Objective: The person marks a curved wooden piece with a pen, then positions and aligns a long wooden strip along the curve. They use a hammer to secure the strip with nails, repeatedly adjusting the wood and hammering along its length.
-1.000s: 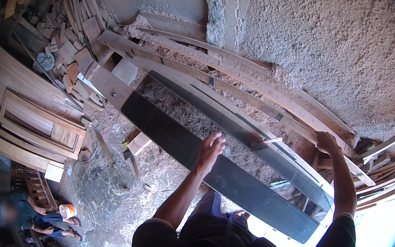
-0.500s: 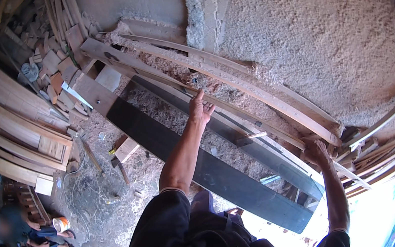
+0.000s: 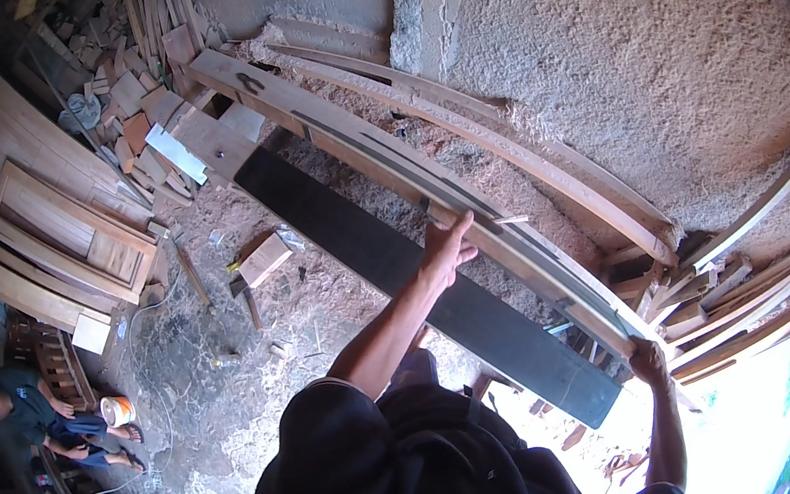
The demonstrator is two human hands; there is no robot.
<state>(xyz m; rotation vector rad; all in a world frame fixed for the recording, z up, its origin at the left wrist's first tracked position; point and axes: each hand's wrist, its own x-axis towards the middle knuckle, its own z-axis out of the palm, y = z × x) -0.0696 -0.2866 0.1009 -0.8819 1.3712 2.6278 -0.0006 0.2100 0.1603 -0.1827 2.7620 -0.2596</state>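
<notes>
A long wooden beam (image 3: 369, 172) runs from the far left toward the near right, with dark strips along its upper side. My left hand (image 3: 448, 252) grips its near edge around the middle, thumb on top and fingers lower down. At the beam's right end my right hand (image 3: 647, 360) is closed round it; part of those fingers is hidden. Below the beam, on its near side, a long black-topped plank (image 3: 342, 229) stretches almost parallel to it. A thin light stick (image 3: 511, 219) juts out beside my left hand.
Rough wall and curved-looking timbers (image 3: 544, 155) lie beyond the beam. Stacked slats (image 3: 777, 304) fill the right. Wooden door panels (image 3: 43, 185) lean at left, near scrap wood (image 3: 126, 93). On the floor lie a wood block (image 3: 265, 258) and a cable (image 3: 169, 420). Two people sit lower left by a bucket (image 3: 117, 410).
The beam has come nearer and turned, showing a broader face. My left hand has moved right and nearer, from beneath the beam to its near edge. My right hand has come nearer too.
</notes>
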